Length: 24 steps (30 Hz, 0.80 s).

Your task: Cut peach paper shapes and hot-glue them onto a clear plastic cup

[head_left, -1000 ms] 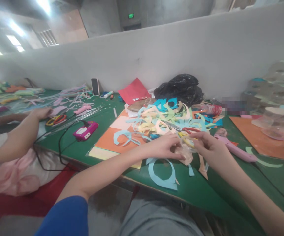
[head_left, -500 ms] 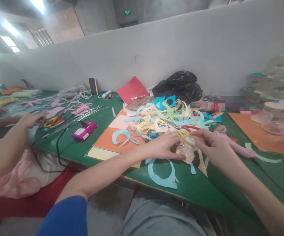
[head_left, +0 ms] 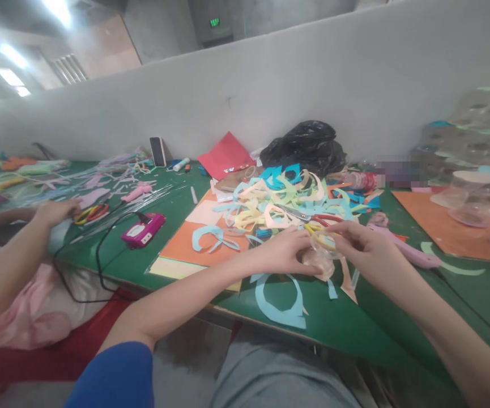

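Note:
My left hand (head_left: 292, 252) curls its thumb and fingers round the left side of a small clear plastic cup (head_left: 318, 263). My right hand (head_left: 357, 241) is closed, its fingertips pinched at the cup's upper right rim. Scissors (head_left: 299, 215) with red and yellow handles lie just behind, partly hidden by the cup and fingers. Close by in front are a light blue paper ring (head_left: 264, 300) and a peach paper scrap (head_left: 348, 286). Whether a small paper piece is between my right fingertips, I cannot make out.
A heap of paper offcuts (head_left: 287, 195) spreads behind my hands. A pink glue gun (head_left: 410, 249) with a cord lies to the right, near stacked clear cups (head_left: 468, 209). Leftward are a magenta power box (head_left: 143, 230) and another person's hand (head_left: 58, 211).
The view has shifted very slightly. Both my hands stay at the plastic cup, with hardly any finger movement visible.

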Available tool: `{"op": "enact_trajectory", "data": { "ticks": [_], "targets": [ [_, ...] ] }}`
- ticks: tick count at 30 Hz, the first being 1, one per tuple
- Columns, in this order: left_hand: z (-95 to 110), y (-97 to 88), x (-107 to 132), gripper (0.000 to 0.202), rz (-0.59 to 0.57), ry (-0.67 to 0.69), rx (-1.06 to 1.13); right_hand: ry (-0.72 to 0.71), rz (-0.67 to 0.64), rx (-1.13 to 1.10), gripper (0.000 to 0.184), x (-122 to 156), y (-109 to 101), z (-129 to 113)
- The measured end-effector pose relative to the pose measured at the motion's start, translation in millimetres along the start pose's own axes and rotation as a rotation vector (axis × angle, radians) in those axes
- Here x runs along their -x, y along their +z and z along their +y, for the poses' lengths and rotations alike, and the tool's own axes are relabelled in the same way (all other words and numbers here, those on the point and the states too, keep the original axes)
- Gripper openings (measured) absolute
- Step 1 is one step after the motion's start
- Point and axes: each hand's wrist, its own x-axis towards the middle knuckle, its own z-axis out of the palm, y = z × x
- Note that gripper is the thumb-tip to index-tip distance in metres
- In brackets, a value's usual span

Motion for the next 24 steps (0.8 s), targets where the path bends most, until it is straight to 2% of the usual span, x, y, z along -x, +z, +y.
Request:
{"op": "enact_trajectory", "data": {
  "ticks": [24],
  "targets": [
    [2.9,-1.3,0.2,0.031,-0.002,-0.012,0.034,-0.024,-0.045,0.047,0.033,-0.1,-4.4,0.1]
  ]
}}
